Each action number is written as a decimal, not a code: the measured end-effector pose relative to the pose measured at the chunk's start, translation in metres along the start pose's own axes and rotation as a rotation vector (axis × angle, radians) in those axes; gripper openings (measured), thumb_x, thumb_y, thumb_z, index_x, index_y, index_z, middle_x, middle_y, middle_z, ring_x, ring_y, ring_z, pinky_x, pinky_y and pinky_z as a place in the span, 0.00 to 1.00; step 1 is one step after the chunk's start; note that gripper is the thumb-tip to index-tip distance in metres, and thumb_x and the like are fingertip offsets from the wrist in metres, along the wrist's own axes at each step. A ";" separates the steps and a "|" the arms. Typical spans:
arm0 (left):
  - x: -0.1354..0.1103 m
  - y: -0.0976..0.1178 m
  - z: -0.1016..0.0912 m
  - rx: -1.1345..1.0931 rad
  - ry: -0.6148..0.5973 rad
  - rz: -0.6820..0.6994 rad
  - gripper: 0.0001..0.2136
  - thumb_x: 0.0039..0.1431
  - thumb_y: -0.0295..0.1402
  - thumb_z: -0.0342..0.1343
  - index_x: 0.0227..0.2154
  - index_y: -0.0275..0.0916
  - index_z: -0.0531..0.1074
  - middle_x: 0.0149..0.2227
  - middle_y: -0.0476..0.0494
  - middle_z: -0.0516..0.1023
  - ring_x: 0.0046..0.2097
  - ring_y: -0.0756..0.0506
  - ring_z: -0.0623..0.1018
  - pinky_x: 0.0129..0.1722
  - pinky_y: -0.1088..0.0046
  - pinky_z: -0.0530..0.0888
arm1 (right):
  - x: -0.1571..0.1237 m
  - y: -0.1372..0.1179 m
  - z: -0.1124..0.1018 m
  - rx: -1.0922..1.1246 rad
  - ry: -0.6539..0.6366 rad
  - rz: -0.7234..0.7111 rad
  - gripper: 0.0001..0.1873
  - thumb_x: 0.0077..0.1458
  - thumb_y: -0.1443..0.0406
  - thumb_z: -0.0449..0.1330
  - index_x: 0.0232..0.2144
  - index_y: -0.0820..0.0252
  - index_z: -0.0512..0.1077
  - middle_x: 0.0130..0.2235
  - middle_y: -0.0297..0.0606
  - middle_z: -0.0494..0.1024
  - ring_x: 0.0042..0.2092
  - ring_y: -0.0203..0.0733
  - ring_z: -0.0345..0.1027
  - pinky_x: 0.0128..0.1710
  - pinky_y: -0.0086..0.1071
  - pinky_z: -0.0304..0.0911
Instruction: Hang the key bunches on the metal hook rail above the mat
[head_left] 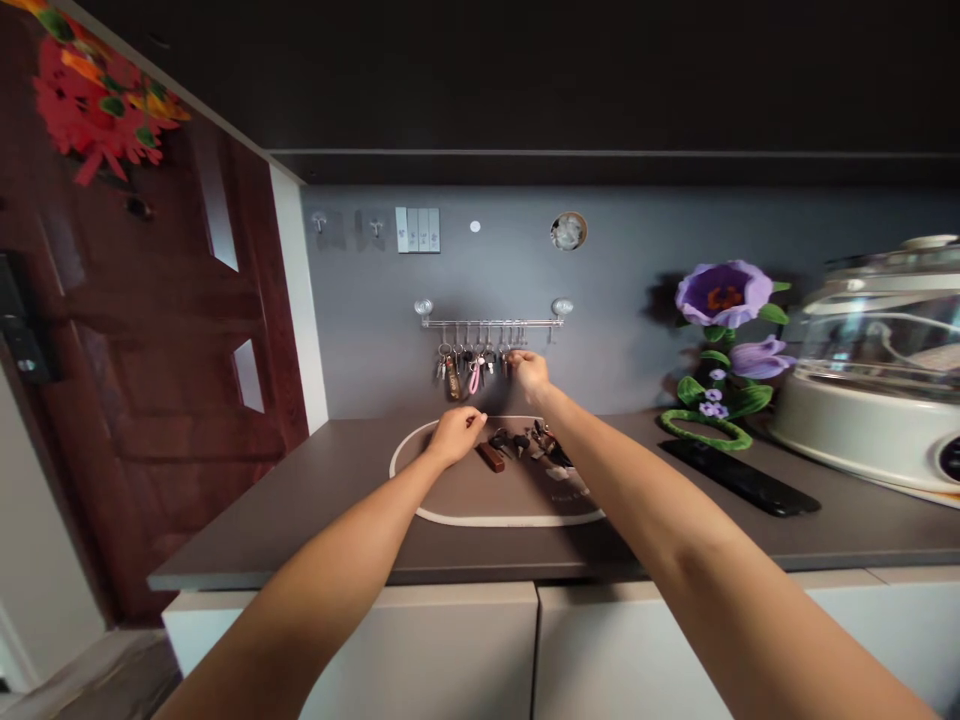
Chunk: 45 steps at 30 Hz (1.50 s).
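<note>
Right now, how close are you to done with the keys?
Many keys already hang on the rail. The right hand is up at the hooks, and the left hand is over the mat. More keys are left lying there.

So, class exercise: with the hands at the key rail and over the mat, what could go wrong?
The right hand is at the crowded bunches of keys on the metal rail, so it might snag one and knock it down. The rail seems held by suction cups, which a hard tug could loosen. The left hand is beside the loose keys on the mat, and could scatter them.
</note>
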<state>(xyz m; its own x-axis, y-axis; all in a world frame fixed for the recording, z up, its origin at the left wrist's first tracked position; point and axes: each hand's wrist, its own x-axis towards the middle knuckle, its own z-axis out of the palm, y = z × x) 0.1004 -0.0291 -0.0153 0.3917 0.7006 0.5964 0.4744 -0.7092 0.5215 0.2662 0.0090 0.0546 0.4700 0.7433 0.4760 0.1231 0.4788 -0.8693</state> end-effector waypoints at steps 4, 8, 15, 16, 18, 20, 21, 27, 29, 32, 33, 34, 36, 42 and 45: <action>-0.002 0.003 -0.004 -0.031 -0.011 -0.003 0.12 0.54 0.36 0.48 0.30 0.35 0.74 0.31 0.44 0.77 0.33 0.48 0.73 0.35 0.75 0.67 | -0.016 -0.008 -0.011 -0.008 0.019 0.068 0.06 0.42 0.69 0.54 0.26 0.63 0.69 0.28 0.33 0.72 0.28 0.31 0.61 0.34 0.27 0.58; -0.007 0.007 -0.007 -0.077 -0.054 -0.036 0.11 0.53 0.35 0.49 0.32 0.35 0.73 0.32 0.44 0.77 0.33 0.48 0.73 0.35 0.75 0.67 | -0.038 -0.010 -0.023 -0.014 -0.051 0.065 0.06 0.44 0.69 0.54 0.28 0.63 0.70 0.31 0.35 0.74 0.33 0.32 0.64 0.39 0.29 0.58; -0.013 0.010 -0.009 -0.096 -0.166 -0.027 0.12 0.52 0.38 0.51 0.31 0.34 0.73 0.32 0.44 0.76 0.33 0.48 0.72 0.35 0.74 0.67 | -0.080 0.004 -0.045 -0.201 -0.208 -0.052 0.08 0.49 0.67 0.53 0.32 0.63 0.70 0.33 0.38 0.76 0.37 0.35 0.67 0.43 0.32 0.59; -0.013 0.010 -0.009 -0.082 -0.172 -0.042 0.13 0.51 0.40 0.51 0.31 0.34 0.73 0.32 0.44 0.76 0.32 0.48 0.72 0.34 0.74 0.66 | -0.085 0.005 -0.048 -0.259 -0.222 -0.079 0.09 0.50 0.67 0.52 0.33 0.63 0.70 0.34 0.38 0.76 0.37 0.35 0.68 0.43 0.32 0.59; -0.013 0.009 -0.010 -0.031 -0.171 -0.087 0.17 0.51 0.44 0.50 0.29 0.33 0.73 0.29 0.44 0.76 0.30 0.48 0.71 0.31 0.74 0.65 | -0.093 0.004 -0.051 -0.392 -0.250 -0.130 0.10 0.51 0.67 0.51 0.34 0.63 0.71 0.35 0.39 0.76 0.38 0.36 0.68 0.43 0.33 0.60; -0.013 0.010 -0.011 0.012 -0.205 -0.129 0.21 0.49 0.49 0.49 0.27 0.33 0.74 0.26 0.45 0.76 0.27 0.49 0.70 0.29 0.74 0.63 | -0.099 0.001 -0.052 -0.525 -0.277 -0.181 0.11 0.52 0.67 0.51 0.36 0.63 0.71 0.36 0.40 0.76 0.38 0.36 0.68 0.44 0.32 0.60; -0.014 0.010 -0.011 0.009 -0.256 -0.131 0.23 0.49 0.51 0.48 0.26 0.33 0.75 0.25 0.45 0.76 0.26 0.49 0.69 0.28 0.75 0.62 | -0.100 -0.001 -0.052 -0.582 -0.294 -0.210 0.11 0.53 0.68 0.50 0.37 0.63 0.71 0.36 0.40 0.76 0.39 0.37 0.68 0.44 0.32 0.60; -0.015 0.014 -0.014 -0.105 -0.449 -0.054 0.20 0.50 0.47 0.49 0.25 0.34 0.76 0.26 0.43 0.78 0.25 0.51 0.70 0.26 0.77 0.61 | -0.101 0.001 -0.049 -0.767 -0.356 -0.340 0.14 0.53 0.70 0.48 0.39 0.63 0.71 0.35 0.41 0.76 0.37 0.37 0.69 0.43 0.31 0.60; -0.014 0.012 -0.015 -0.082 -0.439 -0.069 0.18 0.49 0.45 0.51 0.25 0.34 0.76 0.26 0.43 0.79 0.24 0.51 0.70 0.25 0.77 0.61 | -0.100 0.004 -0.048 -0.804 -0.368 -0.353 0.15 0.53 0.71 0.48 0.39 0.64 0.71 0.35 0.42 0.76 0.37 0.37 0.69 0.42 0.30 0.60; -0.010 0.008 -0.018 -0.070 -0.448 -0.098 0.14 0.47 0.41 0.53 0.22 0.34 0.75 0.24 0.44 0.78 0.23 0.51 0.70 0.24 0.77 0.62 | -0.101 0.007 -0.047 -0.851 -0.387 -0.369 0.15 0.53 0.71 0.48 0.39 0.64 0.71 0.35 0.43 0.76 0.39 0.38 0.69 0.43 0.30 0.60; -0.009 0.007 -0.019 -0.086 -0.465 -0.110 0.12 0.47 0.39 0.54 0.20 0.34 0.75 0.23 0.44 0.78 0.24 0.51 0.71 0.25 0.77 0.63 | -0.102 0.008 -0.046 -0.860 -0.389 -0.373 0.15 0.53 0.71 0.48 0.39 0.64 0.71 0.36 0.43 0.76 0.39 0.39 0.69 0.43 0.30 0.60; -0.008 0.006 -0.020 -0.113 -0.487 -0.122 0.11 0.47 0.36 0.53 0.19 0.34 0.74 0.22 0.44 0.77 0.24 0.51 0.72 0.26 0.77 0.64 | -0.102 0.008 -0.046 -0.866 -0.388 -0.376 0.15 0.52 0.71 0.48 0.39 0.64 0.71 0.36 0.43 0.76 0.39 0.39 0.69 0.43 0.30 0.60; -0.007 0.004 -0.022 -0.186 -0.528 -0.143 0.09 0.46 0.31 0.52 0.17 0.34 0.73 0.20 0.44 0.76 0.25 0.50 0.73 0.28 0.77 0.66 | -0.102 0.009 -0.045 -0.871 -0.389 -0.379 0.15 0.52 0.72 0.48 0.39 0.63 0.72 0.37 0.43 0.76 0.40 0.39 0.69 0.43 0.31 0.60; -0.003 -0.002 -0.025 -0.398 -0.375 -0.339 0.02 0.44 0.26 0.56 0.23 0.33 0.72 0.20 0.47 0.74 0.23 0.52 0.71 0.28 0.77 0.66 | -0.101 0.008 -0.045 -0.872 -0.407 -0.380 0.15 0.52 0.72 0.48 0.38 0.63 0.72 0.36 0.43 0.76 0.40 0.39 0.69 0.43 0.31 0.59; -0.002 -0.002 -0.026 -0.567 -0.317 -0.450 0.06 0.44 0.24 0.58 0.28 0.33 0.72 0.26 0.45 0.75 0.26 0.52 0.73 0.32 0.74 0.69 | -0.101 0.007 -0.045 -0.871 -0.416 -0.384 0.15 0.52 0.72 0.48 0.38 0.63 0.71 0.36 0.43 0.76 0.40 0.39 0.69 0.44 0.31 0.59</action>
<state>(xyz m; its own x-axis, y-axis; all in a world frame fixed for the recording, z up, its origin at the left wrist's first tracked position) 0.0783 -0.0312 -0.0021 0.5037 0.8585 0.0961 0.2001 -0.2242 0.9538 0.2586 -0.0834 -0.0058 -0.0522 0.7938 0.6059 0.8674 0.3367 -0.3664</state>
